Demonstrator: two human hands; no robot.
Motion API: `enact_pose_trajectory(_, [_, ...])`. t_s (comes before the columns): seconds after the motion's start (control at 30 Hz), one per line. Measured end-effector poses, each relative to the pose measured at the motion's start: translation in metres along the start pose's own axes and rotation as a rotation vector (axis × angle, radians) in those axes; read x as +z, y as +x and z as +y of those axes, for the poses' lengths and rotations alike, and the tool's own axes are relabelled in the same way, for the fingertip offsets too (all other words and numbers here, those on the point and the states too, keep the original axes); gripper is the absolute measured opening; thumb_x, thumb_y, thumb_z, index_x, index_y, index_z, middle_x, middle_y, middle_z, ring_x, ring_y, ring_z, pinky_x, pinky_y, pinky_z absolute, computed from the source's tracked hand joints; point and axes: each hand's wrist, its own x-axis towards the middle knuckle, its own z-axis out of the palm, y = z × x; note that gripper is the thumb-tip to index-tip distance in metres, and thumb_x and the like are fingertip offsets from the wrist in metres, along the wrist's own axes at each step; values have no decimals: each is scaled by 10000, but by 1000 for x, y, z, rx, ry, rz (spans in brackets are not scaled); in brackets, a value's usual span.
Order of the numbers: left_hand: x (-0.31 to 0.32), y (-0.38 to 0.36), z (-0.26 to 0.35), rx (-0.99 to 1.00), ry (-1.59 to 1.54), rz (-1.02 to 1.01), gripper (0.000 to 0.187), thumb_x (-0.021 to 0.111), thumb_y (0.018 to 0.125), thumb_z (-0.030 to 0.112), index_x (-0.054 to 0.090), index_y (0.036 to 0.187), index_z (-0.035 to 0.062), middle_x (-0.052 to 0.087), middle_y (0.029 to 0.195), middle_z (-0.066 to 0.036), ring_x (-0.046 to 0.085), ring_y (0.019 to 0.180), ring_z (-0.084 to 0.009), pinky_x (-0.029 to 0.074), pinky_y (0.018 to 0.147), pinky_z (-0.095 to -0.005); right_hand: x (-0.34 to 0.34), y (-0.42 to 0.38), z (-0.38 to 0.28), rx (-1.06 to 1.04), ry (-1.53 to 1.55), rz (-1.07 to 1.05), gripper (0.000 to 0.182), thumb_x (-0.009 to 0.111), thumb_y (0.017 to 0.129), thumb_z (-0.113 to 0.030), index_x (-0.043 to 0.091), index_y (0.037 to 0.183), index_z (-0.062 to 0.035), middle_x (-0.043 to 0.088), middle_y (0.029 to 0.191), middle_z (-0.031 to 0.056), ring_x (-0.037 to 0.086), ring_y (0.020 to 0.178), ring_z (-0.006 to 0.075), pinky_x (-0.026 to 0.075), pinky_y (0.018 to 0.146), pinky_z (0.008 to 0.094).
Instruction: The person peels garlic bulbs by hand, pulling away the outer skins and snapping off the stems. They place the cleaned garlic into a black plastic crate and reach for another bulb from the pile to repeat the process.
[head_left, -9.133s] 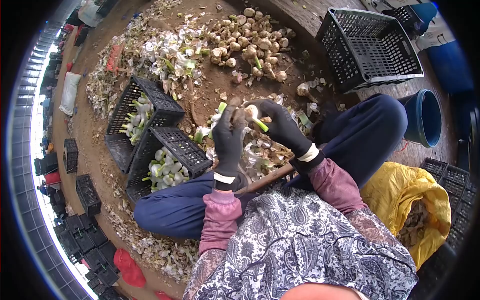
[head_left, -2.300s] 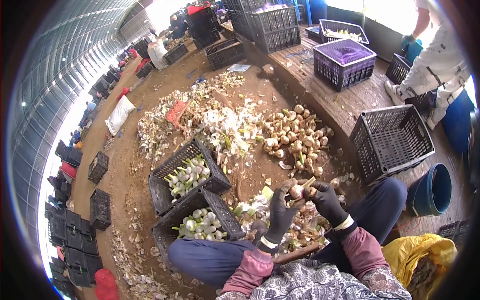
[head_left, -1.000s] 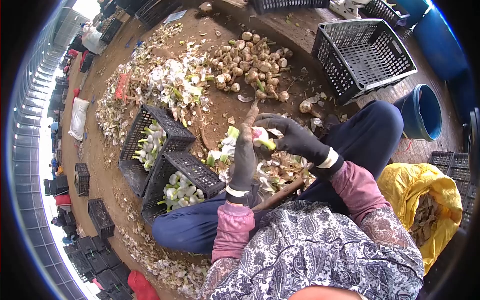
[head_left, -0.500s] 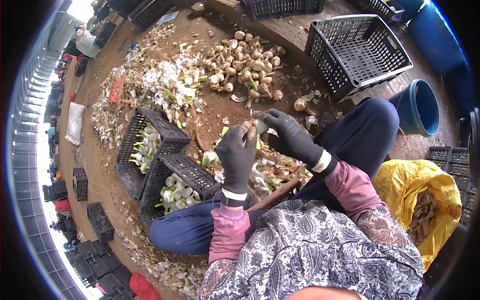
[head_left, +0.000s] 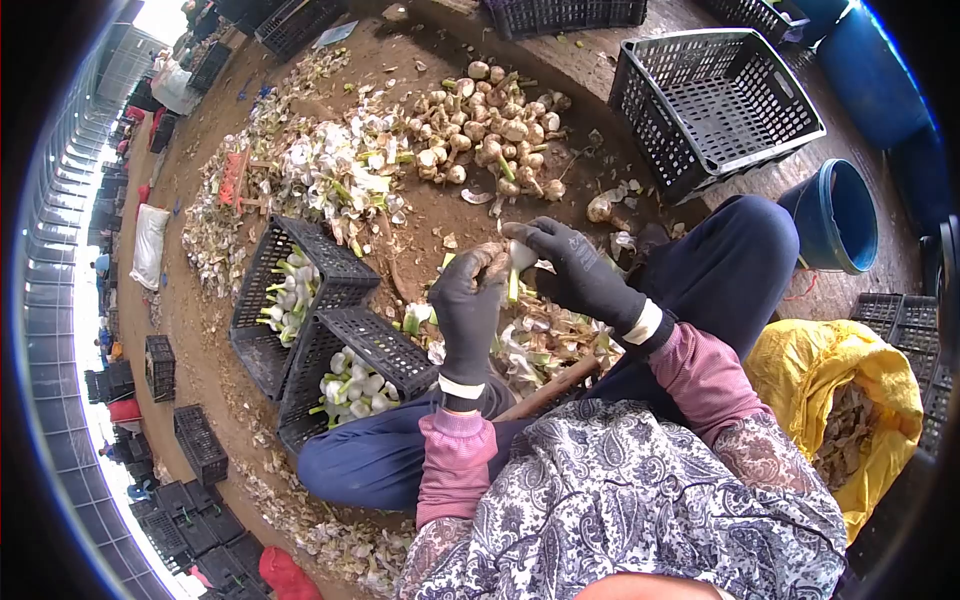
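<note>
My right hand [head_left: 578,268], in a dark glove, grips a white garlic bulb [head_left: 521,256] whose green stem [head_left: 514,288] points down toward me. Just left of the bulb is my left hand [head_left: 470,292], gloved with bare fingertips. Its fingers are pinched together, and what they hold, if anything, is hidden. Beyond both hands lies a heap of unpeeled garlic bulbs [head_left: 490,125] on the dirt floor. Peeled garlic with green stems [head_left: 292,298] fills part of a tipped black crate [head_left: 262,345], and more peeled bulbs [head_left: 355,388] lie in a second crate [head_left: 400,350].
Loose garlic skins [head_left: 335,165] cover the ground at the left and below my hands. A black crate [head_left: 715,165] stands at the upper right, near a blue bucket [head_left: 835,215]. By my right side sits a yellow sack [head_left: 800,350] holding dry skins.
My left hand has drawn slightly left, away from the bulb, and the green stem now shows between the hands. My right hand has stayed almost in place with the garlic bulb.
</note>
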Motion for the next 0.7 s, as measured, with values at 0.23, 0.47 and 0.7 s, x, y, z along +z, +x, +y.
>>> enact_pose_trajectory(0.23, [2,4,-1,-381,-493,-13,125,740,874,20,708,994,4,730,955,-64,672,856,-80,532,744,-246,-1,2,1,6,50,-32,590,679,781,28,558,1355,-36,615,1210,209,614,1113,407,502,944,439])
enact_pose_trajectory(0.47, [2,-3,-5,-142,-227,11,171,730,845,-27,709,1013,0,726,910,-49,649,811,-97,538,732,-263,0,1,0,-29,-40,-26,628,664,780,55,529,1386,-42,617,1216,210,626,1100,407,509,940,429])
enact_pose_trajectory(0.7, [1,4,1,-224,-266,-50,103,733,884,34,683,965,-6,693,854,-35,639,735,-89,538,684,-256,-2,4,0,-11,44,-14,591,674,780,66,571,1352,-40,630,1206,199,643,1087,380,519,918,413])
